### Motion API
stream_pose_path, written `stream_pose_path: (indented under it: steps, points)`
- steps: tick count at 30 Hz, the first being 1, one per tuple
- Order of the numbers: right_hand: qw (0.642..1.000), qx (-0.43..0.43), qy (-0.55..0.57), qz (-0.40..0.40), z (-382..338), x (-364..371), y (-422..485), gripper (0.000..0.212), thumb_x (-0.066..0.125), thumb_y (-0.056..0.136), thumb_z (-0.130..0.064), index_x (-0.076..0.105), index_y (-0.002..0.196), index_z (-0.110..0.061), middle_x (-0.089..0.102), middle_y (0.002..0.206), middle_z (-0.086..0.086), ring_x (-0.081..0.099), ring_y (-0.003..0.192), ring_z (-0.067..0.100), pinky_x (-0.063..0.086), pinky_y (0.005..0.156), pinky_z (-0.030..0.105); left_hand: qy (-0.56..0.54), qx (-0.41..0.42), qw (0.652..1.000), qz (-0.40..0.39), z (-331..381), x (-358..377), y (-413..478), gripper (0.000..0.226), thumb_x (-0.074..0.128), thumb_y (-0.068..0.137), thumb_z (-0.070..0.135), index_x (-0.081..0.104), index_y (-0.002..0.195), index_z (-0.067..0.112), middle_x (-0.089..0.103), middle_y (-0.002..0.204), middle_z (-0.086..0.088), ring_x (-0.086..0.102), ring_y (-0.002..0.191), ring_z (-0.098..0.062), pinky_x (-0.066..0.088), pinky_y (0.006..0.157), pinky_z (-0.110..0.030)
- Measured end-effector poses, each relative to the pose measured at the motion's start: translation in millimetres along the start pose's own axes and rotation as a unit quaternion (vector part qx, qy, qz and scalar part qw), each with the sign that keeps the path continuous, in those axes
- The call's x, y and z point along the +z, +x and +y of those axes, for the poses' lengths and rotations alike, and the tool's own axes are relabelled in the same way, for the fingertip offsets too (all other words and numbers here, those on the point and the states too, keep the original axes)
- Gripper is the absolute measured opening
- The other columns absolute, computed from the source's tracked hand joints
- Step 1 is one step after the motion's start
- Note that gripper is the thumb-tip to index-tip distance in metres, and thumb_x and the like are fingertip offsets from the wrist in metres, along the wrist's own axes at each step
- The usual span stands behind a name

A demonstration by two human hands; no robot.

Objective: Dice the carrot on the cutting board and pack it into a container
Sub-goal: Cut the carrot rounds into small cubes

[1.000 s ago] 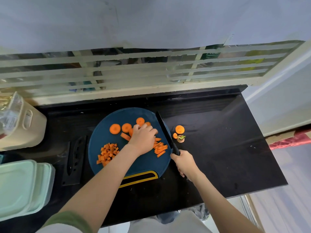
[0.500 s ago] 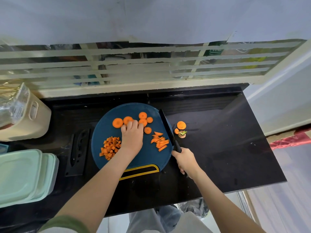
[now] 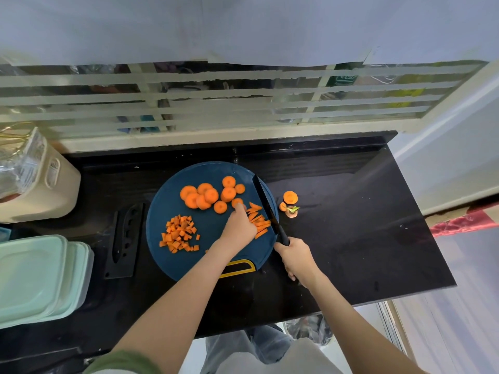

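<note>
Black polished stone worktop (image 3: 351,238) runs beneath a slatted window (image 3: 216,103), and on it lies a round dark-blue plastic cutting board (image 3: 162,206) with a yellow-rimmed handle slot (image 3: 240,267) at its near edge. Carrot sits on the board in three lots: thick orange carrot rounds (image 3: 210,195) clustered at the far side, some overlapping; a heap of small orange carrot cubes (image 3: 179,234) at the left; and a fan of orange carrot sticks (image 3: 259,221) at the right. The left hand (image 3: 239,228) lies palm down over the inner ends of the sticks, its fingers drawn together and their tips against the nearest round (whether they pinch it or merely touch it I cannot tell). The right hand (image 3: 295,256) is wrapped round the handle of a black knife (image 3: 266,203), whose blade lies along the board's right edge, just beside the sticks, tip pointing away from the person. Off the board, right of the blade, lie trimmed carrot ends (image 3: 290,197), one with a green stub. Left of the board rests a flat black knife sheath (image 3: 124,236), then a stack of pale-green lidded plastic containers (image 3: 35,276) at the near left and a cream plastic bin (image 3: 51,190) at the far left.
</note>
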State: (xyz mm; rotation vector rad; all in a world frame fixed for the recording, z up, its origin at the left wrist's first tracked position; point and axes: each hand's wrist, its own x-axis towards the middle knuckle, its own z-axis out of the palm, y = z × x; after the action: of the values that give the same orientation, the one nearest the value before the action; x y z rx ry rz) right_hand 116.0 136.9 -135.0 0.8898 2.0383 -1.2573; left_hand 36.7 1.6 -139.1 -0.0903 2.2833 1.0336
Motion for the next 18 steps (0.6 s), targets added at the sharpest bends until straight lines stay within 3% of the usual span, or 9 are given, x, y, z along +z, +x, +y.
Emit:
stream_pose_path:
  steps: [4,8,11,18]
  points:
    - [1.0,0.005,0.024,0.003,-1,5,0,0.017,0.05,0.097,-0.025,0.05,0.083,-0.015,0.048,0.063,0.006,0.042,0.038,0.013,0.041,0.038,0.025,0.038,0.03,0.999,-0.007,-5,0,5,0.039,0.049,0.085,0.0,0.038,0.122,0.009,0.051,0.107,-0.017,0.053,0.088,-0.026,0.045,0.067,-0.034]
    - [1.0,0.002,0.027,0.0,-2,6,0,0.016,0.051,0.097,-0.025,0.051,0.085,-0.015,0.049,0.063,0.005,0.042,0.038,0.013,0.042,0.039,0.025,0.087,0.067,0.994,0.014,-3,-6,9,0.038,0.042,0.088,-0.004,0.037,0.125,0.006,0.055,0.09,-0.017,0.051,0.074,-0.026,0.036,0.057,-0.035]
    - [0.999,0.003,0.031,-0.002,-1,3,0,0.015,0.051,0.098,-0.026,0.052,0.087,-0.015,0.049,0.063,0.005,0.042,0.037,0.012,0.042,0.039,0.025,0.11,0.088,0.99,0.007,1,-13,16,0.05,0.041,0.09,-0.003,0.033,0.137,0.011,0.054,0.102,-0.018,0.053,0.085,-0.029,0.035,0.062,-0.033]
    - [0.999,0.007,0.035,-0.006,-1,3,2,0.015,0.051,0.098,-0.026,0.052,0.086,-0.015,0.049,0.064,0.005,0.042,0.04,0.012,0.042,0.04,0.026,0.095,0.04,0.99,-0.099,10,-27,27,0.049,0.042,0.086,-0.008,0.04,0.13,0.013,0.053,0.103,-0.02,0.058,0.087,-0.032,0.057,0.073,-0.042]
